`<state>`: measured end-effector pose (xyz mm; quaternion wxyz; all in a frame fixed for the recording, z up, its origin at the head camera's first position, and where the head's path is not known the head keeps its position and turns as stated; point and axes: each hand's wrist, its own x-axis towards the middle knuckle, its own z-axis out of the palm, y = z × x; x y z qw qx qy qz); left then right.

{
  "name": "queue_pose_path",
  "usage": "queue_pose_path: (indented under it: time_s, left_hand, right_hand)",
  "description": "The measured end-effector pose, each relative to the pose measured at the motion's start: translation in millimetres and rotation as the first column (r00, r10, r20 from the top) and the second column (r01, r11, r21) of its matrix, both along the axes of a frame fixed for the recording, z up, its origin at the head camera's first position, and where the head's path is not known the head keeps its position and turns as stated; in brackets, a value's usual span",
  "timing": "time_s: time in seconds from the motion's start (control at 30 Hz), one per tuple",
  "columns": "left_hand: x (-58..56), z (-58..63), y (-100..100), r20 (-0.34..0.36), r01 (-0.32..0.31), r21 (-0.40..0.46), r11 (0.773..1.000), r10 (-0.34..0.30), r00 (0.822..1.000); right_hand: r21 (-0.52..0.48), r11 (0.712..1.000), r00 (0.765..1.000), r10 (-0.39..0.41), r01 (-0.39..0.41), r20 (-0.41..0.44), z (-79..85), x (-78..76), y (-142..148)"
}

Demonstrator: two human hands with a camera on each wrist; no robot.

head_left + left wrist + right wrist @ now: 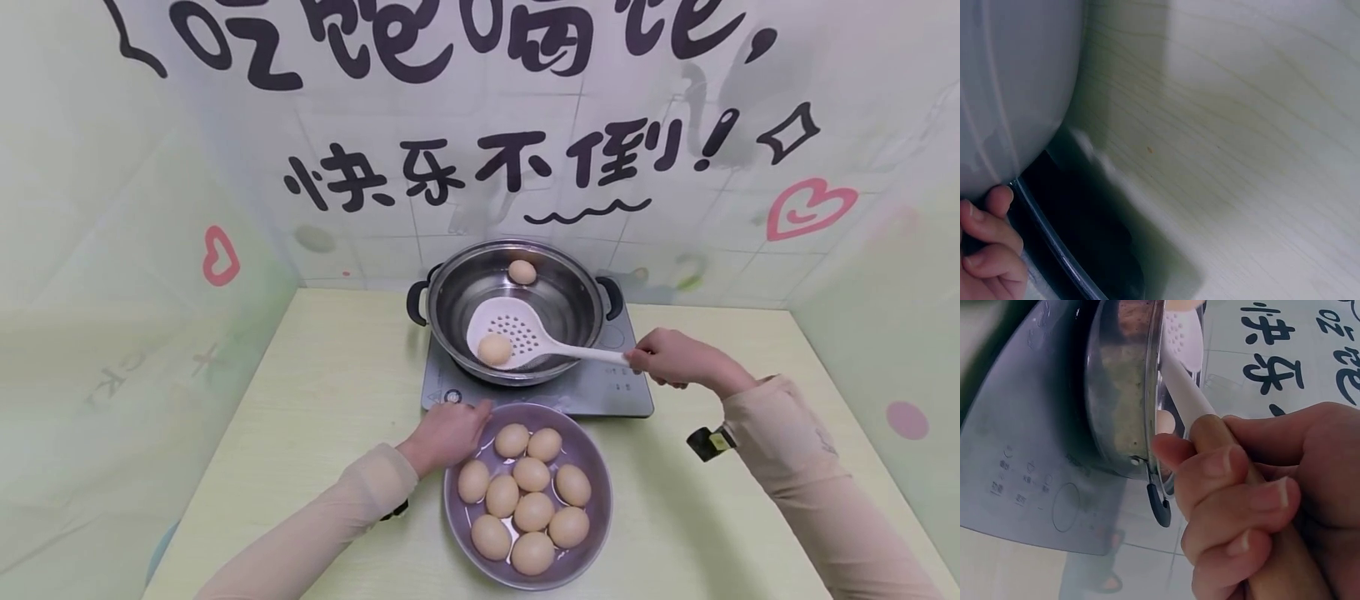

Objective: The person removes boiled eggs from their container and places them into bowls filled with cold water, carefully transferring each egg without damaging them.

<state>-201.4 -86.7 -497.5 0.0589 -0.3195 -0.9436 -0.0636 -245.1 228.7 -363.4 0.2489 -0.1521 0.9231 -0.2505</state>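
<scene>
My right hand [678,360] grips the wooden handle [1285,562] of a white slotted skimmer [517,321]. The skimmer's perforated head is inside a steel pot [558,296] and carries one egg [495,350]. A second egg [522,272] lies in the pot toward the back wall. In front of the pot stands a grey-purple bowl [600,508] holding several brown eggs [533,512]. My left hand [450,435] holds the bowl by its far left rim; in the left wrist view its curled fingers [997,259] press against the bowl's outer side.
The pot stands on a flat grey induction cooker [607,404], with black side handles [417,302] jutting out. Behind it rises a wall covering [360,233] with black lettering. A pale wood-grain table [322,392] lies under everything, with side panels left and right.
</scene>
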Motion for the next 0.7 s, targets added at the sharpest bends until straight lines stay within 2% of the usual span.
queue_pose_path:
  time_s: [0.17,0.37,0.7]
  left_hand:
    - [0.6,0.0,-0.9,-0.005,-0.003,0.008,1.000,0.003,1.000]
    - [1.2,-0.2,0.0,-0.003,0.000,0.011,1.000,0.000,1.000]
    - [-0.7,-2.8,-0.4,-0.028,0.006,0.016,1.000,-0.006,1.000]
  right_hand:
    - [-0.031,1.000,0.999,-0.003,0.005,0.046,-1.7,-0.7,-0.8]
    - [-0.037,0.999,0.998,-0.026,0.028,0.049,7.0,5.3,6.0]
    - [-0.047,0.997,0.998,-0.055,0.055,0.008,18.9,35.9,35.6]
